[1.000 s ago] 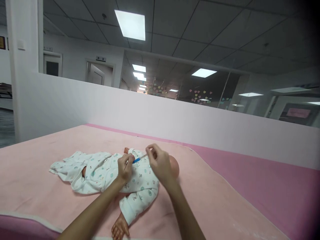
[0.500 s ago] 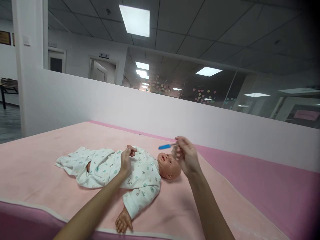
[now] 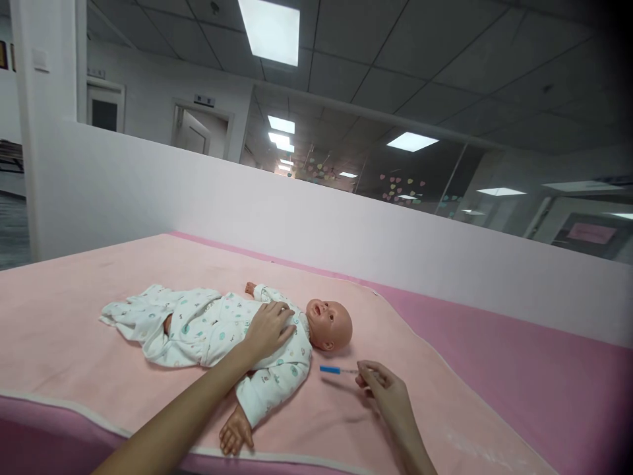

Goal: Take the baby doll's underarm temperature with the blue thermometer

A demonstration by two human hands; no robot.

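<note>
A baby doll (image 3: 330,324) in a white patterned suit lies on its back, head to the right and mouth open. My left hand (image 3: 270,331) rests on the doll's chest with its fingers spread. Below and right of the doll's head, my right hand (image 3: 376,379) pinches the clear end of a slim stick with a blue end (image 3: 330,369), possibly a thermometer. The blue end points left, just above the pink cover and beside the doll's shoulder, without touching the doll.
The doll lies on a peach-pink cover (image 3: 64,316) over a darker pink mat (image 3: 519,343). A white low wall (image 3: 297,211) runs behind it, with a window above. The cover's front edge crosses below the doll's hand.
My right hand has come down from above the doll's head to near the cover, still holding the stick. My left hand has opened and settled flat on the doll's chest.
</note>
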